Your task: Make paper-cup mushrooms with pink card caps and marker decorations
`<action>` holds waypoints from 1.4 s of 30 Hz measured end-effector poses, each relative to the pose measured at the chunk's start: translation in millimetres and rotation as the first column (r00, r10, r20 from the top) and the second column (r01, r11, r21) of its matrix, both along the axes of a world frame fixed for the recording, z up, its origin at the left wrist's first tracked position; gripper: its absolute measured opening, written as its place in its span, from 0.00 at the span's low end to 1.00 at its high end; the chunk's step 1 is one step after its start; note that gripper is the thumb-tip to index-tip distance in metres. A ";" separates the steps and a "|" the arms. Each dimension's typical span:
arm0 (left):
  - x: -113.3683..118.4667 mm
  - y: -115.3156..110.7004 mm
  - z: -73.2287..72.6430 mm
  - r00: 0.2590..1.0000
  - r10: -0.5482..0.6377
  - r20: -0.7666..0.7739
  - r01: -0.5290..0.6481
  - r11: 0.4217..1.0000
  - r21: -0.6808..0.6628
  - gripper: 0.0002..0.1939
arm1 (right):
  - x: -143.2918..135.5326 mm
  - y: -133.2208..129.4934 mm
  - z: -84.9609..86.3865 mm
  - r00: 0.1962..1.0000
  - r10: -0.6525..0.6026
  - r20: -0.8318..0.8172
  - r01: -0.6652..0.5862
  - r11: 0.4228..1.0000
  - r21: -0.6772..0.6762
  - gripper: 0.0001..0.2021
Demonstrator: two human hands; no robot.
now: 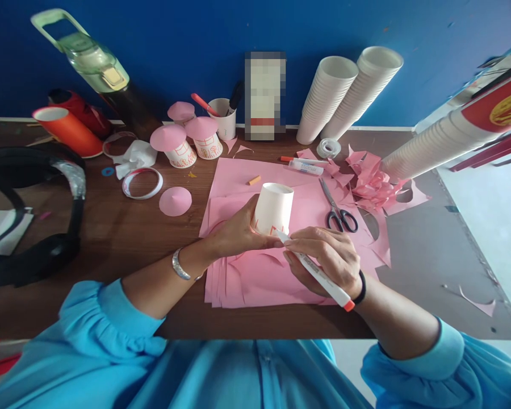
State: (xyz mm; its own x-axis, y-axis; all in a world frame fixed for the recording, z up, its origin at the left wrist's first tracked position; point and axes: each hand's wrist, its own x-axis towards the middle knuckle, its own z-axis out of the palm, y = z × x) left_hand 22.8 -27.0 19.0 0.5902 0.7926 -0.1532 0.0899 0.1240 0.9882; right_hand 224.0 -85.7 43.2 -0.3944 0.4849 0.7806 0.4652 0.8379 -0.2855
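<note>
A white paper cup (274, 204) stands upside down above the pink paper sheets (255, 278), with red-orange marks near its lower rim. Round its left and lower side my left hand (238, 230) is wrapped. My right hand (326, 255) grips a white marker (319, 275) with a red-orange end, and the marker's tip meets the cup's lower front. Several decorated cups with pink cone tops, such as this one (208, 146), stand at the back left. A loose pink cone (175, 201) lies on the wooden table.
Black-handled scissors (338, 213) lie right of the cup. Pink scraps (372, 182), a tape roll (329, 148) and stacked cups (327, 99) are at the back right. A headset (74, 204), a white ring (142, 183) and a bottle (106, 71) occupy the left.
</note>
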 end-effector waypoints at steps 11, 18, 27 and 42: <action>1.3 0.6 3.1 1.000 -0.003 -0.008 0.003 1.000 0.013 0.43 | -0.6 -0.8 2.5 0.999 -0.024 0.024 0.024 1.000 -0.010 0.09; 1.9 0.3 5.2 1.000 -0.009 -0.003 0.009 1.000 -0.011 0.42 | -1.1 -0.5 3.2 0.999 -0.024 0.034 0.024 1.000 -0.011 0.08; 0.0 0.3 2.8 1.000 -0.021 0.007 0.021 1.000 0.003 0.40 | -1.0 -0.6 2.3 0.999 -0.019 0.031 0.020 1.000 -0.016 0.08; -0.3 0.4 2.8 0.998 -0.003 -0.068 0.006 0.999 0.038 0.41 | -0.9 0.2 2.1 0.998 -0.032 0.046 0.032 0.999 -0.014 0.09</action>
